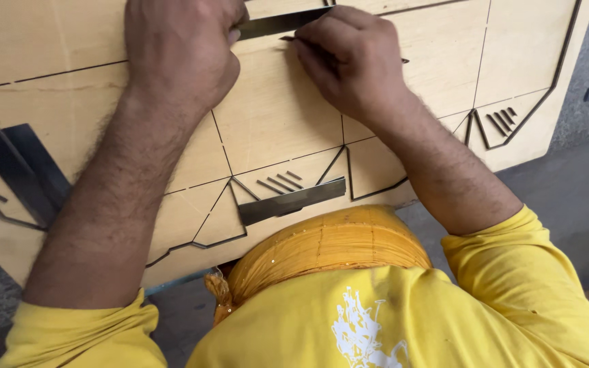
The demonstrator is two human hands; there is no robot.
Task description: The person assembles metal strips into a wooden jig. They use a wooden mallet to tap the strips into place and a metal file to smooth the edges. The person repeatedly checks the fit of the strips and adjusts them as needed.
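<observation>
Pale plywood board (pixel 281 116): matt, smooth, faint grain, thin dark slots cut through. Metal strip (pixel 277 24) pinched between left hand (pixel 178 58) and right hand (pixel 352 65): grey steel, dull sheen. Second metal strip (pixel 291 201) standing in a slot: same grey steel, slightly glossy. Darker flat metal bars (pixel 18 170): matt. Yellow cloth shirt (pixel 512 307): soft, matt. Grey floor (pixel 581 191): rough, speckled.

board right half: bare plywood board (pixel 431 82) right of right hand (pixel 352 65), passable
board centre: loose steel strip (pixel 293 201) lies across
board left edge: dark strips (pixel 15 170) block
</observation>
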